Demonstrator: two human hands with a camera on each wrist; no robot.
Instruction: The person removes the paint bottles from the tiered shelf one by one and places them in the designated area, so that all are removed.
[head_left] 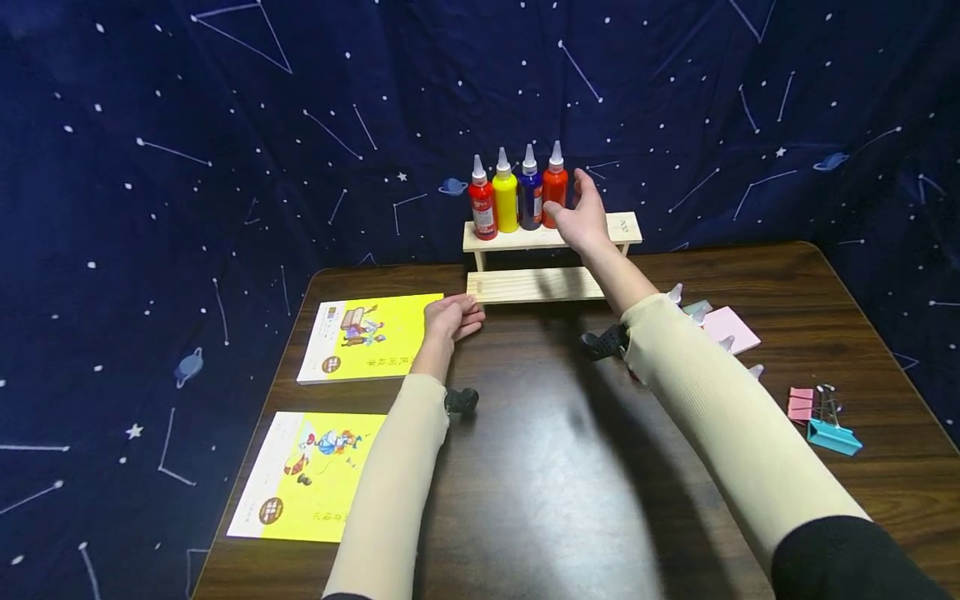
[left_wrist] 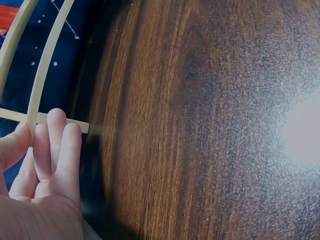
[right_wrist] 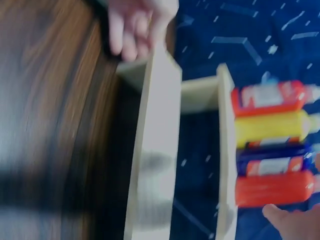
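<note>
A two-tier wooden rack (head_left: pixel 540 285) stands at the back of the table. On its upper board, in a row, are a red paint bottle (head_left: pixel 482 208), a yellow bottle (head_left: pixel 506 202), a dark blue bottle (head_left: pixel 530 200) and an orange-red bottle (head_left: pixel 553 185), all upright with white nozzle caps. My left hand (head_left: pixel 450 318) pinches the left end of the lower board (left_wrist: pixel 44 75) between thumb and fingers. Beside the orange-red bottle, my right hand (head_left: pixel 587 221) is spread, its thumb (right_wrist: pixel 274 215) close to the bottle's side and no fingers curled round it.
Two yellow picture books (head_left: pixel 375 333) lie on the left of the table. To the right, under and past my sleeve, are several white nozzle tips (head_left: pixel 756 371), a pink note pad (head_left: pixel 731 328), a pink binder clip (head_left: pixel 800 403) and a teal binder clip (head_left: pixel 834 437). A starry cloth (head_left: pixel 337 125) hangs behind.
</note>
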